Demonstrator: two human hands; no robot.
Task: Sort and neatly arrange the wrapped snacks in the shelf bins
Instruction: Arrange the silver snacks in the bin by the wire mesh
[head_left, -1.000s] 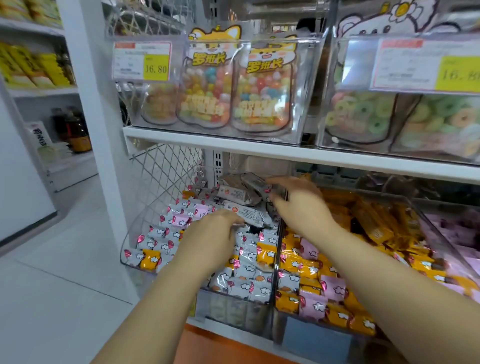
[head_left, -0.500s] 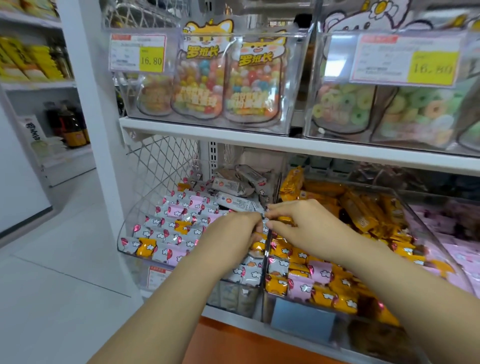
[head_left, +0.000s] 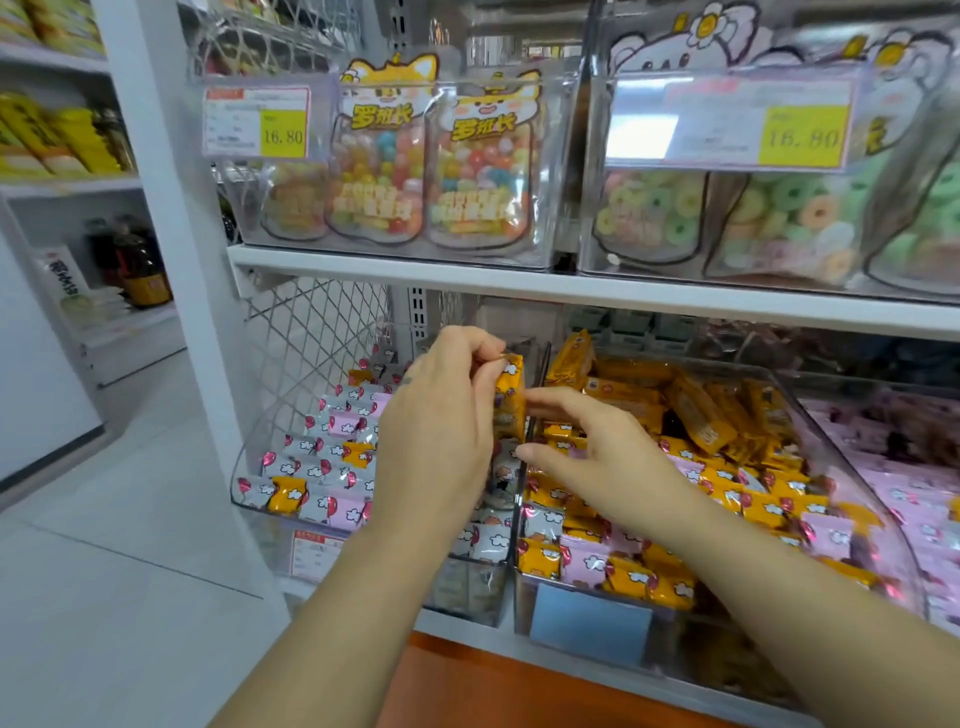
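Note:
My left hand (head_left: 441, 415) is raised over the left clear bin (head_left: 249, 499) and grips a small stack of wrapped snacks, with an orange wrapped snack (head_left: 509, 400) outermost. Next to it, my right hand (head_left: 587, 447) hovers by the divider between bins, thumb and fingers spread towards that stack; whether they touch it I cannot tell. The left bin holds rows of grey, pink and orange wrapped snacks (head_left: 332, 467). In the middle clear bin (head_left: 592, 623) lie mixed orange, pink and grey snacks (head_left: 727, 493), with longer orange packs (head_left: 701, 410) at the back.
A white shelf board (head_left: 571, 291) runs just above my hands, carrying clear bins of candy pouches (head_left: 431, 166) and price tags (head_left: 257, 122). A third bin with pink packs (head_left: 893, 467) sits at the right. White upright post (head_left: 171, 260) and wire mesh (head_left: 311, 353) stand on the left.
Both hands came back from the rear of the bins and rose. My left hand now holds up a stack of snacks with an orange one outermost; my right hand has drawn beside it.

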